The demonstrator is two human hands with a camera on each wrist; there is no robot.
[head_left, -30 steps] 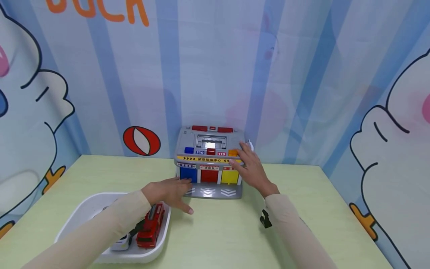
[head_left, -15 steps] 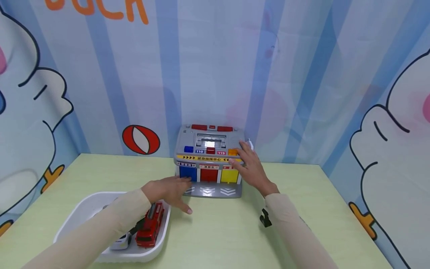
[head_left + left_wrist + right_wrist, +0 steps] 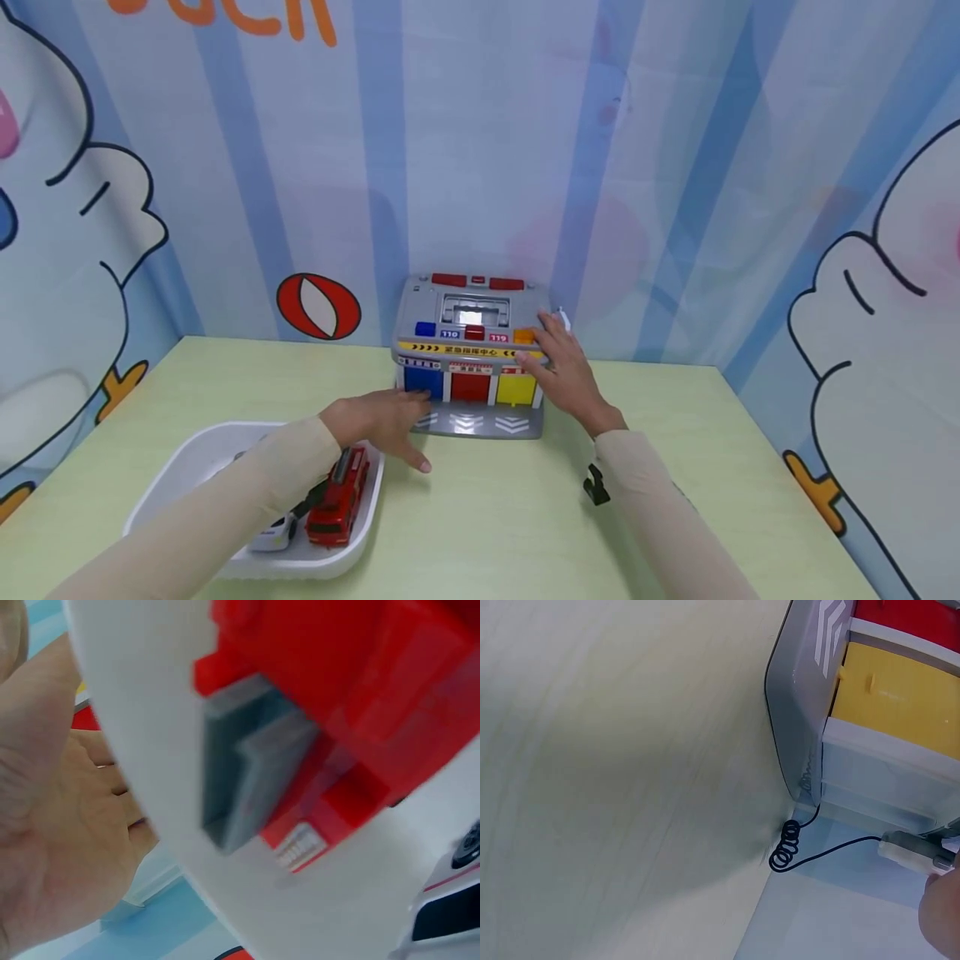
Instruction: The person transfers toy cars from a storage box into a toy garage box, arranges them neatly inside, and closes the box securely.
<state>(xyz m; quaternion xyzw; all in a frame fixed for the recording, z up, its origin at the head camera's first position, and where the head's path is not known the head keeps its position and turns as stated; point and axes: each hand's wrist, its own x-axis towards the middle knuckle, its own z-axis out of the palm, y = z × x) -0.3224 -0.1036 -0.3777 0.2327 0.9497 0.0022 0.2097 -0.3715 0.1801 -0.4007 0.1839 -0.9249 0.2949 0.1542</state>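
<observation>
A grey toy emergency station with blue, red and yellow doors stands at the back of the table. My left hand reaches to its front left corner, fingers extended beside the blue door and thumb spread. On the opposite side, my right hand rests against the roof's right edge by the orange light, fingers nearly straight. The right wrist view shows the yellow door and a small handset on a coiled black cord, close to a fingertip.
Under my left forearm is a white tray, holding a red toy fire truck and a white toy car. The truck looms large in the left wrist view. A striped cloth backdrop hangs right behind the table.
Both hands keep their places on the station. Only the head view shifts slightly.
</observation>
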